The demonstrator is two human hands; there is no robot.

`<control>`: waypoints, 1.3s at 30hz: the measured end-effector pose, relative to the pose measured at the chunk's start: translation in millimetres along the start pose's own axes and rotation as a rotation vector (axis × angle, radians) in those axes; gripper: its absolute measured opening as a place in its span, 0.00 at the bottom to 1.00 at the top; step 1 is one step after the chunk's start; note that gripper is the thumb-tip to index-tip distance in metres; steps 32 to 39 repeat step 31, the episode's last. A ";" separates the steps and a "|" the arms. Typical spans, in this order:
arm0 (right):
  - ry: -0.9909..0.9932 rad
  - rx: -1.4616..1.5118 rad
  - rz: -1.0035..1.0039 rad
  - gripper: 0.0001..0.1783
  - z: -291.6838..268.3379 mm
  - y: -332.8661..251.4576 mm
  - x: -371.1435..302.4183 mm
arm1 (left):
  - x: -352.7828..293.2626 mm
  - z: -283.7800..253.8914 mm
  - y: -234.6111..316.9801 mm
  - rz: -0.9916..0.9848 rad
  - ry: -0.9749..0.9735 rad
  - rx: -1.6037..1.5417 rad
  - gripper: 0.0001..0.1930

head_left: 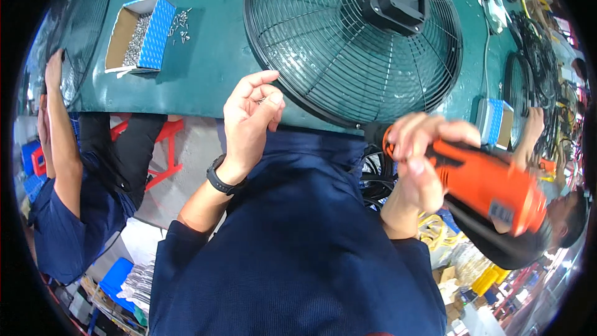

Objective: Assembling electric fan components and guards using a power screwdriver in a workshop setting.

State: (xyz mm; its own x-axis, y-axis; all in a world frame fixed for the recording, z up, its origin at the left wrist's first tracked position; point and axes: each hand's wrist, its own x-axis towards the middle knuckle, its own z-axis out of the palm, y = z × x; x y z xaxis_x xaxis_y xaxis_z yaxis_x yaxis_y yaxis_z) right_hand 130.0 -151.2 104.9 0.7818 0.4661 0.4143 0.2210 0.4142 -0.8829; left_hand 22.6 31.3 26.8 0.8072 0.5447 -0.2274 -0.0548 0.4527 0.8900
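Note:
My right hand (423, 162) is wrapped round an orange electric screwdriver (479, 180), held nearly level and partly blurred. Its dark nose points left to a small shiny spot at the near rim of a round black fan guard (348, 56); whether they touch I cannot tell. A black motor housing (395, 0) sits on the guard's middle. Just left of that rim, my left hand (252, 109) is raised with fingers curled and thumb pressed in. Small shiny bits that look like screws show between its fingers.
On the green table (205, 87), an open blue-and-white box (140, 37) holds many screws, with loose screws (180, 25) beside it. A second such box (495, 123) stands right. People work at both sides: an arm (62, 143) at left, a hand (533, 126) at right. Black cables lie far right.

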 end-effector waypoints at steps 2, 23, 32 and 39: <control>0.032 0.080 0.030 0.26 -0.9 3.8 6.9 | -2.7 5.2 2.4 0.003 -0.027 0.026 0.13; 0.087 0.403 0.099 0.48 -17.9 0.9 19.4 | -27.5 10.4 6.8 -0.023 -0.169 -0.028 0.12; 0.015 0.055 0.044 0.47 0.2 9.1 -2.2 | -7.0 -3.4 -0.9 0.163 -0.027 0.176 0.30; 0.015 0.055 0.044 0.47 0.2 9.1 -2.2 | -7.0 -3.4 -0.9 0.163 -0.027 0.176 0.30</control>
